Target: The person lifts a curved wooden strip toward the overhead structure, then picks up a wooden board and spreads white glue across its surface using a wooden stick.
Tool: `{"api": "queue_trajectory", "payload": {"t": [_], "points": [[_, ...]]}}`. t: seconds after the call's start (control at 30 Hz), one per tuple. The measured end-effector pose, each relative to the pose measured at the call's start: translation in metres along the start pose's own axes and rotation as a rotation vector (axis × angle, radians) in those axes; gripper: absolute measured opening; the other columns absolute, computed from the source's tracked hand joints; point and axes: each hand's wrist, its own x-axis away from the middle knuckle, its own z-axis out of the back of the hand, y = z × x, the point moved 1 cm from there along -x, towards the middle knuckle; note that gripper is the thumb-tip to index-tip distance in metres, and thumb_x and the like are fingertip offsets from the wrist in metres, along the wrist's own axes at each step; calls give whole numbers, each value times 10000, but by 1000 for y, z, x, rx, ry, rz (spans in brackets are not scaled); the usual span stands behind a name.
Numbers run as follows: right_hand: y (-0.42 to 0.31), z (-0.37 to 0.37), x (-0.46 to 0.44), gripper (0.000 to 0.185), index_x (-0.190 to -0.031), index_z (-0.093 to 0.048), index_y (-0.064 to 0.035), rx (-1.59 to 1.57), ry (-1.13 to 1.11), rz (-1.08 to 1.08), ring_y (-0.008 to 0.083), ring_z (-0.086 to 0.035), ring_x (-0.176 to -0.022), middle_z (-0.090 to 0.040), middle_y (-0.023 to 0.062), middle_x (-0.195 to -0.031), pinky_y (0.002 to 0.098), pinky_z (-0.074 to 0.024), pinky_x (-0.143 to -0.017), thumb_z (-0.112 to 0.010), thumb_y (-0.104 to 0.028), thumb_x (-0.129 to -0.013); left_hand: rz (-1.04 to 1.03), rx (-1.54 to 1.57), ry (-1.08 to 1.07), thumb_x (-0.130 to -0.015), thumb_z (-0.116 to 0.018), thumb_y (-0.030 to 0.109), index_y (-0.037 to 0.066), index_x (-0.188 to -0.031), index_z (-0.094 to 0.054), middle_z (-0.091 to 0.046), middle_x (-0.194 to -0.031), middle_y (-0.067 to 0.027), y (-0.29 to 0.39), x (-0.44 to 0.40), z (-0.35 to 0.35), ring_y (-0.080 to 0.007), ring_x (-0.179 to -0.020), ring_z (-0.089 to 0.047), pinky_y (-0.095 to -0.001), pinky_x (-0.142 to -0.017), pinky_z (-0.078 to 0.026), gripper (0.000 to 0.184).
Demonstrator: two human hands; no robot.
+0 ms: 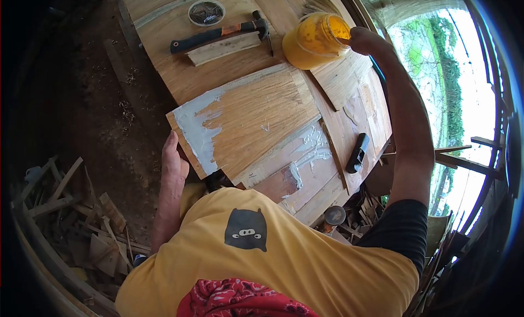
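A hammer (210, 37) lies beside a pale wood strip (226, 48) — a round dish (207, 25) of dark bits just beyond. A black object (357, 152) rests farther right — scrap wood (112, 213) lies heaped at lower left.

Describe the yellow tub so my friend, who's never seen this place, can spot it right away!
Start with the wooden worktable, and look toward the bright opening. There, the person's right hand is at the mouth of the yellow tub. It's chunky, round and the table's only bright yellow thing, unlike the long hammer beside it.
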Motion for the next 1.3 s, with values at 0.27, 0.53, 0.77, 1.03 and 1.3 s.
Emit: {"api": "queue_trajectory", "payload": {"t": [0.27, 0.53, 0.77, 1.03, 1.3], "points": [[75, -18, 38, 266, -835, -603, -67, -655, -23, -106, 87, -470, -523, -528, 1, -650, 278, -351, -425, -584, -293, -975, 0, 20, 33, -1072, -453, 365, 22, -1456, -427, -528, -1413, -140, -1, -3, -3, -280, -1294, -523, -468, -1093, -433, 516], [80, -69, 149, 217, -810, -561, -119, -1183, 55, -238, 69, -408, -487, -518, -15, -646, 258, -283, -424, -568, -269, -966, -13, -26, 39, -1081, -425, 358, 18, -1469, -408, -501, -1447, -151, -3, -5, -3, -291, -1318, -504, -478, -1116, -410, 516], [46, -139, 176, 204, -839, -548, -51, -1760, 114, -134, 73, -397, -448, -483, 2, -615, 248, -246, -346, -536, -194, -984, 0, -20, 73, -1094, -367, 374, 59, -1453, -439, -514, -1438, -129, -1, 3, -17, -289, -1325, -495, -481, -1121, -399, 483], [-62, -209, 238, 299, -782, -534, -70, -2147, 78, 54, 84, -399, -467, -464, 9, -604, 245, -282, -408, -510, -243, -1025, 35, -50, 59, -1094, -367, 382, 67, -1492, -389, -478, -1472, -134, -3, -10, 2, -306, -1357, -466, -496, -1133, -390, 509], [-143, -326, 249, 287, -900, -570, -37, -1348, 296, -212, 177, -532, -676, -567, 63, -724, 324, -451, -623, -573, -300, -1016, 19, -129, 87, -1092, -351, 406, 79, -1472, -415, -492, -1467, -140, -3, -3, -9, -323, -1345, -481, -522, -1121, -399, 506]]}}
